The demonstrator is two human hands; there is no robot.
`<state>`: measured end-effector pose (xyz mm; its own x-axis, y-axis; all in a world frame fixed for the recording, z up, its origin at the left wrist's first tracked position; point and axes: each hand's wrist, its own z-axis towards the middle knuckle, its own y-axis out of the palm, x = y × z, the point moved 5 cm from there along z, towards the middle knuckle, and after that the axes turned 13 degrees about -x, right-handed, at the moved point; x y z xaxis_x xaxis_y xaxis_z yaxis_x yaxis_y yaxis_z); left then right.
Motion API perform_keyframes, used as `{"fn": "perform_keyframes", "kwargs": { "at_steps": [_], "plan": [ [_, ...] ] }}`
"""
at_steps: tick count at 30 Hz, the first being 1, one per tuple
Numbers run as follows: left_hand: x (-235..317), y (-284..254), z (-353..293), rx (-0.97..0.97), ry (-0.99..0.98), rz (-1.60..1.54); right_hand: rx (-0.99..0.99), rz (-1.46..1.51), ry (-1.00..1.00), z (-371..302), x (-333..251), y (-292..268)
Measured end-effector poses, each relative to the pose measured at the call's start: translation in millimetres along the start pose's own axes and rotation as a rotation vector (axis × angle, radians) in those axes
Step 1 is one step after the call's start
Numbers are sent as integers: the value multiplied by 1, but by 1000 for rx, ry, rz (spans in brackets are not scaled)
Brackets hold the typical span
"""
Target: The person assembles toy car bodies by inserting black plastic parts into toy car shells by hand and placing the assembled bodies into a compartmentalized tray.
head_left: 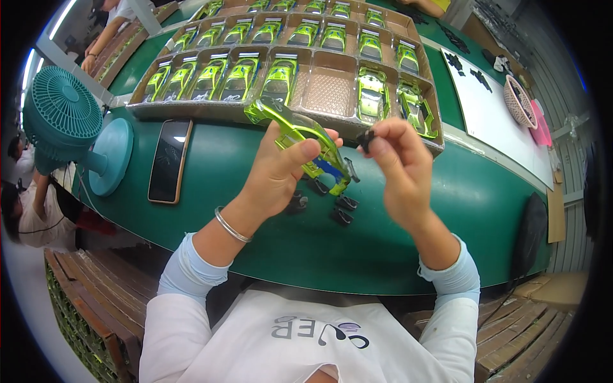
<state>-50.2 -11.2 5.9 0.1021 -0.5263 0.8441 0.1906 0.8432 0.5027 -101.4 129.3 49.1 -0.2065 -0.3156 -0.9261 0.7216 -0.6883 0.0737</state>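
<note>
My left hand (278,169) grips a shiny green toy car body (297,134), tilted, with a blue piece showing at its lower end. My right hand (399,163) pinches a small black part (366,138) between thumb and fingertips, just to the right of the car body. A few more small black parts (341,209) lie on the green table below the hands. Behind the hands stands a brown tray (329,92) whose compartments hold several green toy cars; one compartment is bare.
A dark phone (170,161) lies flat at the left on the green table (255,230), next to a teal desk fan (64,118). A white board (495,121) and a pink basket (520,102) sit at the right. Other people are at the far left.
</note>
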Motion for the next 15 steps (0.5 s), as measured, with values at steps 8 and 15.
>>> {"fn": "perform_keyframes", "kwargs": {
  "at_steps": [8, 15],
  "plan": [
    [-13, 19, -4, 3, -118, -331, -272, -813, -551, -17, -12, 40],
    [-3, 16, 1, -56, -81, -533, 105, -99, -41, -1, 18, -3]
  ]
}}
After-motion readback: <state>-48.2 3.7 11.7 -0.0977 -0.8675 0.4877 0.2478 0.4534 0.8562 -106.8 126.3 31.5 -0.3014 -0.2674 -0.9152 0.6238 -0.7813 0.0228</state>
